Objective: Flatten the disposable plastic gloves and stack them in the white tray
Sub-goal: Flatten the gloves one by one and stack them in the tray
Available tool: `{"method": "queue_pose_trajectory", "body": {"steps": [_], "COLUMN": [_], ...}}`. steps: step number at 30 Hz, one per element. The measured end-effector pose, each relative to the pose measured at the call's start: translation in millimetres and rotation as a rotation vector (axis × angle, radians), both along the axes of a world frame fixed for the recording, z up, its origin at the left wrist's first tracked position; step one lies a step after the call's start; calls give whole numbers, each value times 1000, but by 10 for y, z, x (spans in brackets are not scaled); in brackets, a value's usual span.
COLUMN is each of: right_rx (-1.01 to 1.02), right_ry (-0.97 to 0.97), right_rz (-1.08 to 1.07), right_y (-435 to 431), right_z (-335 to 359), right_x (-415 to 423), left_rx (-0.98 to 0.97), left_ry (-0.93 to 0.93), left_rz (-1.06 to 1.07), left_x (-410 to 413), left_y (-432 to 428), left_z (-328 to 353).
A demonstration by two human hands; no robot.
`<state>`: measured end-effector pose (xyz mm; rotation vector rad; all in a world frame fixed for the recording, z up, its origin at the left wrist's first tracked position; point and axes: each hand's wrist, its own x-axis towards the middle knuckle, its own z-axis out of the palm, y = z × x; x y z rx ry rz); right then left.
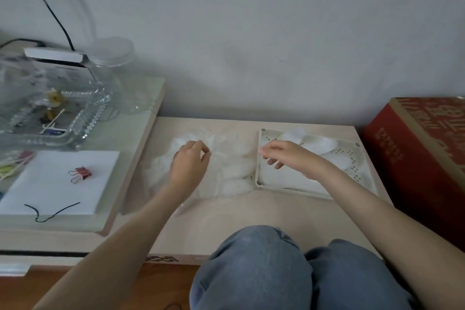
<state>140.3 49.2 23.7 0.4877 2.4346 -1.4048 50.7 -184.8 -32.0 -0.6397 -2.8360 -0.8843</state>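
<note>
Heap of loose gloves [226,178] sits crumpled and cloudy on the tabletop [251,224], touching the left side of the white tray [263,182]. A few stacked gloves [324,145] already lie inside, toward the tray's far side.

Left hand [191,161] is over the heap, grip pinched thumb-to-forefinger on one glove [234,151], a faint film that seems to span btwn both hands. Right hand [284,156] is above the tray's left part. Its grip also looks clamped on that film, though the plastic is too sheer to be sure.

Step in hand is prob. spreading this one glove. To do it well:
- pull the two edges apart evenly w/ light tension, since thin film likely tears or clings
- lift it clear so it doesn't drag neighbours off the heap
- lay it over the stack, edges approx. aligned
- smooth w/ a flat palm from cuff to fingertips to push air out
</note>
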Motion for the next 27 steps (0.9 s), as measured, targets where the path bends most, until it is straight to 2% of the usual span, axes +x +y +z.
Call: {"method": "queue_pose_trajectory", "body": {"steps": [5, 11, 14, 18, 21, 23, 25, 27], "right_rx": [-431, -812, -884, -911, -950, -1001, -1047, -1065], "right_ry": [-30, 84, 185, 274, 318, 355, 382, 373], "right_rz": [-110, -109, -194, -354, -473, -528, -548, -546], "right_y": [41, 397, 539, 702, 832, 902, 979, 1038], "right_z": [9, 10, 10, -54, -121, -164, -212, -255], "right_x": [13, 161, 256, 339, 398, 429, 460, 488], "left_rx": [216, 319, 313, 334, 395, 461, 505, 570], "left_ry": [59, 135, 170, 92, -48, -202, -464, -766], "left_rz": [-105, -437, -605, -653, -581, -417, -210, -100], "left_x": [162, 291, 306, 331, 363, 354, 296, 208], "left_y": [489, 1054, 1315, 1571, 1656, 1686, 1739, 1792], "left_z": [324, 420, 353, 263, 232, 204, 143, 89]}}
